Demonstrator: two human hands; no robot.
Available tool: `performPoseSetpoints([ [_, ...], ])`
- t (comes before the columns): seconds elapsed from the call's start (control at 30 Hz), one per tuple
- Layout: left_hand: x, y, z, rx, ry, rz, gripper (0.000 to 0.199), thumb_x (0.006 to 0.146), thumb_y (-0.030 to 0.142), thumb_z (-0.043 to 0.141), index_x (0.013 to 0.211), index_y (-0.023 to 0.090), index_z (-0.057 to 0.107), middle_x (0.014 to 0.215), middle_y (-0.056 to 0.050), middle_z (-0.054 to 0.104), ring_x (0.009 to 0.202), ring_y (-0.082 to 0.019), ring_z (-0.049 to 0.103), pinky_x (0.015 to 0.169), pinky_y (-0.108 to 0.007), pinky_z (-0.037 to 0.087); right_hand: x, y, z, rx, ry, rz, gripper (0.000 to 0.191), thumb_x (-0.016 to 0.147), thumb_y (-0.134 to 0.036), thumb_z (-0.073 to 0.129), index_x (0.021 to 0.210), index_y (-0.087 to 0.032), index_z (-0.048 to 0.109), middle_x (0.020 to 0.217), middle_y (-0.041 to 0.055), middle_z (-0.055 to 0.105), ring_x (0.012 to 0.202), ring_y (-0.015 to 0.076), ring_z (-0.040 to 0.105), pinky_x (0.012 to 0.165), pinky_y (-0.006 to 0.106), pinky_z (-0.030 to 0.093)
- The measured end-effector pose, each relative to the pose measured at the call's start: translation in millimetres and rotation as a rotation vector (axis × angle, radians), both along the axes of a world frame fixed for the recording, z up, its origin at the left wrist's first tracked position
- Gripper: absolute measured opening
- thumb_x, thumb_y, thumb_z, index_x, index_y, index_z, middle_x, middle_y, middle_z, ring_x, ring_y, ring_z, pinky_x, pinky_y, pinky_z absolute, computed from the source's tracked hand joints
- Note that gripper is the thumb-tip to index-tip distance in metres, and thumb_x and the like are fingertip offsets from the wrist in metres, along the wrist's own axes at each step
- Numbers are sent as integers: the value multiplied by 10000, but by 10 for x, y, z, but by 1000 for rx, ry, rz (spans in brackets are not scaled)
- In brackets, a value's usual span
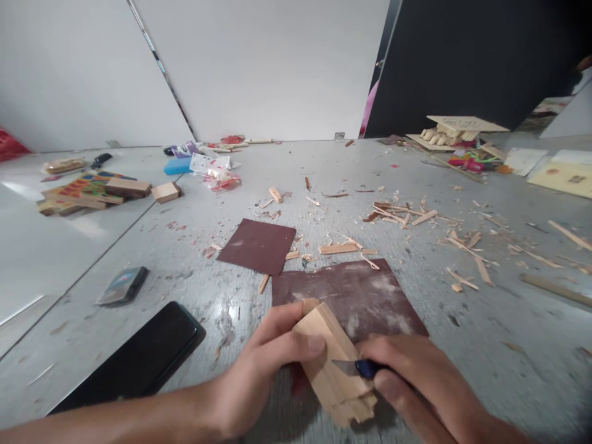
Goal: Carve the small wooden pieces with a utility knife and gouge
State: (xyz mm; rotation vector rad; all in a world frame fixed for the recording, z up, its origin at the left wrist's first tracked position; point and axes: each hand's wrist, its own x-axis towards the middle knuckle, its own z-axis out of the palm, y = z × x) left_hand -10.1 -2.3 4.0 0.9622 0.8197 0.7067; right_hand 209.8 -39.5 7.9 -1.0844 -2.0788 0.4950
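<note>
My left hand (pixel 259 364) grips the wood block (pixel 330 364) from nine o'clock, thumb across its face. My right hand (pixel 416 376), at three o'clock, pinches a small blue-handled blade (pixel 358 368) against it. Sandpaper (pixel 356 296) lies at twelve o'clock on the tabletop (pixel 485 333).

Pale matt wood block (pixel 330 364); rough maroon sandpaper (pixel 365 296); glossy black phone (pixel 139 361); splintered wood shavings (pixel 402 213) on a smooth grey tabletop (pixel 485 320).
</note>
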Motion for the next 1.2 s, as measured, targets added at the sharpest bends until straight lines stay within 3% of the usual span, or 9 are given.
performPoseSetpoints([
  [0.13, -29, -33, 4, 28, 43, 93, 231, 755, 358, 574, 867, 164, 628, 694, -15, 528, 603, -132, 472, 482, -205, 382, -62, -13, 27, -72, 18, 8, 349, 1064, -404, 431, 999, -280, 750, 858, 32, 789, 734, 187, 754, 671, 266, 635],
  [0.27, -27, -44, 112, 188, 63, 73, 169, 789, 321, 616, 846, 173, 561, 749, 1, 504, 702, -138, 450, 623, -234, 402, -73, 57, -2, -81, 32, 112, 374, 1048, -456, 428, 1055, -309, 771, 837, 38, 789, 719, 203, 753, 637, 285, 640],
  [0.43, 1, -79, 179, 298, 165, 58, 211, 953, 365, 531, 859, 182, 579, 836, -11, 523, 767, -157, 479, 746, -281, 434, -135, 32, -40, -103, 43, 201, 420, 1052, -452, 387, 1032, -290, 773, 775, 41, 770, 687, 200, 742, 596, 276, 623],
  [0.53, 45, -114, 166, 376, 222, 101, 311, 1016, 448, 483, 860, 202, 590, 926, -26, 542, 878, -184, 508, 846, -292, 446, -188, -27, -66, -124, 15, 161, 426, 1081, -442, 358, 1035, -273, 746, 790, 35, 770, 697, 192, 741, 656, 285, 619],
  [0.8, 106, -109, 81, 200, 125, 115, 463, 1029, 576, 459, 784, 184, 504, 704, 27, 424, 641, -119, 362, 594, -234, 380, -205, 36, -206, -89, 40, 300, 267, 1079, -302, 386, 1058, -205, 633, 771, 11, 723, 616, 149, 675, 549, 259, 488],
  [0.9, 99, -78, 89, 189, 116, 126, 466, 1010, 566, 505, 756, 176, 494, 681, 35, 413, 613, -107, 342, 571, -231, 353, -219, -2, -129, -84, 25, 247, 257, 1075, -269, 395, 1040, -209, 643, 768, 10, 726, 618, 151, 678, 564, 266, 499],
  [1.0, 87, -51, 100, 123, 83, 157, 342, 973, 499, 584, 847, 186, 528, 761, 18, 498, 678, -123, 449, 638, -241, 408, -227, -45, -58, -34, -12, 168, 278, 1086, -271, 383, 1090, -197, 651, 787, 25, 737, 667, 177, 707, 617, 296, 538],
  [1.07, 80, -33, 106, 83, 76, 174, 273, 944, 455, 613, 892, 195, 547, 786, 17, 520, 701, -131, 481, 677, -251, 436, -225, -55, -40, 12, -8, 223, 295, 1086, -271, 372, 1112, -186, 653, 753, 17, 726, 623, 171, 698, 566, 292, 534],
  [1.2, 84, -2, 139, 104, 179, 211, 347, 942, 492, 566, 784, 184, 582, 708, 9, 528, 646, -142, 486, 634, -258, 442, -233, -72, -25, 33, -60, 105, 337, 1088, -284, 370, 1037, -208, 695, 764, 33, 752, 617, 180, 702, 615, 304, 581],
])
